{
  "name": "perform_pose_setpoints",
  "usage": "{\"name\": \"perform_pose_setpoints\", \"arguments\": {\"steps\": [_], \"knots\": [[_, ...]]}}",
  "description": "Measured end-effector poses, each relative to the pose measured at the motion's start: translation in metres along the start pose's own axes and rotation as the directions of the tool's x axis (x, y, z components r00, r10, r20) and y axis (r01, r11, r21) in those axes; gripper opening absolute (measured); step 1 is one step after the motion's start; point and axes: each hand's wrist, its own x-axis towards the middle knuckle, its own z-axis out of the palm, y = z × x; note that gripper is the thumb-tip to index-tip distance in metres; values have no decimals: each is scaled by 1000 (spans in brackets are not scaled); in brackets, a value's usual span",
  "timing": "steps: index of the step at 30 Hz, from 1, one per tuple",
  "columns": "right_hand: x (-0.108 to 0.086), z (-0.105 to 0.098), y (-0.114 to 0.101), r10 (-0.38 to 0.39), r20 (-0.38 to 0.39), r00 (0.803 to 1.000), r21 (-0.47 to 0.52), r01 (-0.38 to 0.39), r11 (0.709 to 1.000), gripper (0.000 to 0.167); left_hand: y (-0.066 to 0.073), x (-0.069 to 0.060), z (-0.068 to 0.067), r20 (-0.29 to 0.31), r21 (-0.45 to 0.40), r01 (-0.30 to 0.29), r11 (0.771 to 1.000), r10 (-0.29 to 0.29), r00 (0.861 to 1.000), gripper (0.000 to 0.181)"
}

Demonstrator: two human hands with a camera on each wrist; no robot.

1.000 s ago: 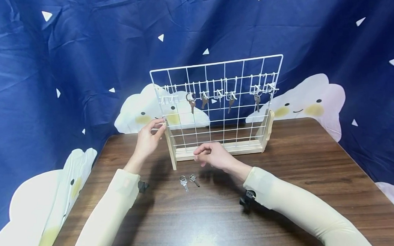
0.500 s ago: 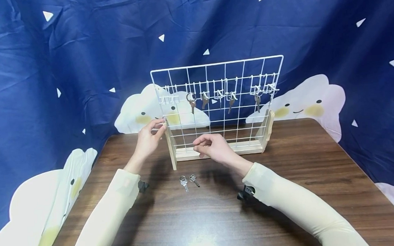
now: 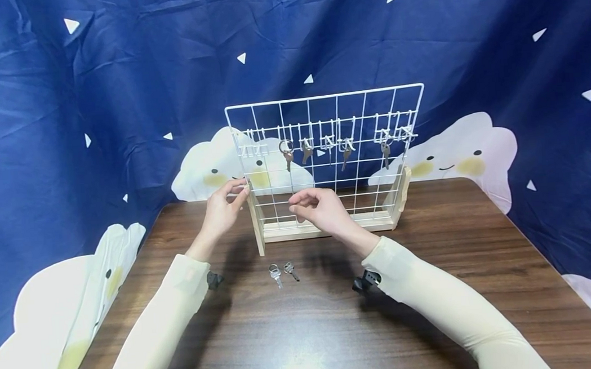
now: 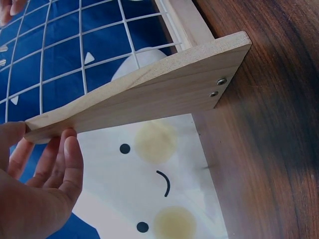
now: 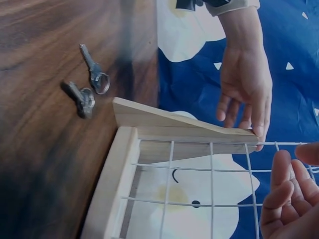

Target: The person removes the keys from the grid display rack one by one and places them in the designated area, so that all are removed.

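A white wire grid rack [image 3: 351, 93] stands on a wooden base [image 3: 364, 226] with wooden side pieces. My left hand [image 3: 222, 207] pinches the upper end of the left wooden side piece [image 4: 144, 92] between thumb and fingers. In front of the lower grid, my right hand [image 3: 324, 210] hangs with loosely bent fingers; the right wrist view shows nothing in it. Several keys hang on white hooks along the rack, among them a brown key [image 3: 288, 160] and another key [image 3: 386, 155]. Two keys, one silver [image 3: 276, 276] and one darker [image 3: 291, 271], lie on the table before the rack.
The brown wood-grain table [image 3: 304, 325] carries the rack near its far edge. A dark blue cloth [image 3: 130, 65] with white clouds and triangles hangs behind. At the rack's left end, white hooks [image 3: 254, 147] show no keys.
My right hand has risen from near the rack's base to the lower grid. My left hand keeps its place on the side piece, and the keys have not moved.
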Motion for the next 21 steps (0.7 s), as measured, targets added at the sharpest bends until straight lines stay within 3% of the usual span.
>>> {"name": "perform_pose_setpoints", "arguments": {"steps": [9,21], "knots": [[8,-2,-12,-66,-78,995,-56,62,997,15,0,0,0,-1,1,-2,1000,2,1000,34],[17,-10,-19,-88,-156,984,5,90,996,17,-1,-1,1,-6,-8,-9,1000,9,1000,35]]}}
